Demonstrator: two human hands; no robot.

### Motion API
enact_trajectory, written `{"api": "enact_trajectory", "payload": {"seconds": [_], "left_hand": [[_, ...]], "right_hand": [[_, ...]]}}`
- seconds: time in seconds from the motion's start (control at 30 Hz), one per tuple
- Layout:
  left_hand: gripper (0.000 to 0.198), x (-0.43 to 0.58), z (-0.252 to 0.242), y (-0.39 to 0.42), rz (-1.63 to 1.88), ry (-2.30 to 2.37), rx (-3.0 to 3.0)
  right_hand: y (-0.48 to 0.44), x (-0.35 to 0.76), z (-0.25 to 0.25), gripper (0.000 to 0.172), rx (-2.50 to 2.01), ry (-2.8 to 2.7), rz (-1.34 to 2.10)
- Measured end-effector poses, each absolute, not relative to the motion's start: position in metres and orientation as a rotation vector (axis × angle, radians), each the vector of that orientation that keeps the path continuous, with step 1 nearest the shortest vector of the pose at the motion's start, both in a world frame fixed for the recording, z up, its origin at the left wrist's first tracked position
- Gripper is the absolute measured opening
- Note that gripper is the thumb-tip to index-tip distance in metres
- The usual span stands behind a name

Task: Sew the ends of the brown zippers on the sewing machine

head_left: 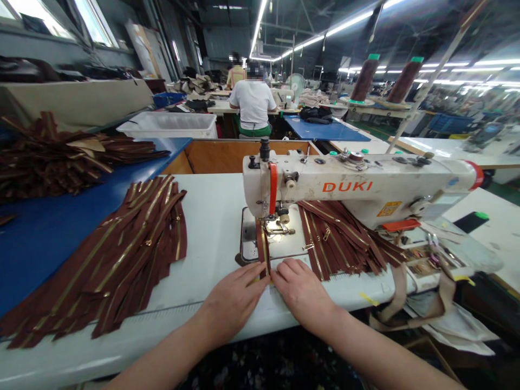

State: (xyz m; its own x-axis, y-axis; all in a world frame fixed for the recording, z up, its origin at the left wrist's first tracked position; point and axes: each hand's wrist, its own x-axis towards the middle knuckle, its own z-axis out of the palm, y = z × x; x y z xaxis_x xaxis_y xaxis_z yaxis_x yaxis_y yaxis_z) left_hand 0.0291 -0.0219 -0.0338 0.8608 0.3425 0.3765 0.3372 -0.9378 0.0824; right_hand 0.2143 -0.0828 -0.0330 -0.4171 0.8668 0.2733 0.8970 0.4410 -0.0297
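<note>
Head view: a brown zipper strip (264, 252) is lying lengthwise under the needle end of a white sewing machine (345, 187), its near end reaching toward the table's front edge. Judging by its look, the strip is offering little weight; its fabric tape is probably bending softly, while the gold-coloured teeth are likely adding some stiffness and a slicker surface. Flat tape margins beside the teeth are presenting the best hold, with light pressure sufficing. Relative to the grip, the strip is running forward from between the two hands' fingertips. The left hand (234, 299) is seemingly pinching its near end between fingers and thumb; the right hand (301, 292) is resting with bent fingers at its right edge, whether gripping or merely touching one cannot tell. Similar strips are lying in a left pile (134, 254) and a right pile (339, 238).
</note>
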Motion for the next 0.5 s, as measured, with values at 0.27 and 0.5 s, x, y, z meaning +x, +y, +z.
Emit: {"api": "enact_trajectory", "payload": {"seconds": [0.27,0.5], "left_hand": [[0.033,0.032,-0.041,-0.022,0.645,0.672,3.004],[0.035,0.039,-0.038,-0.024,0.615,0.698,3.054]], "right_hand": [[-0.082,0.22,-0.038,0.016,-1.54,-2.364,-0.003],[-0.082,0.223,-0.042,0.02,-1.519,-2.125,0.187]]}}
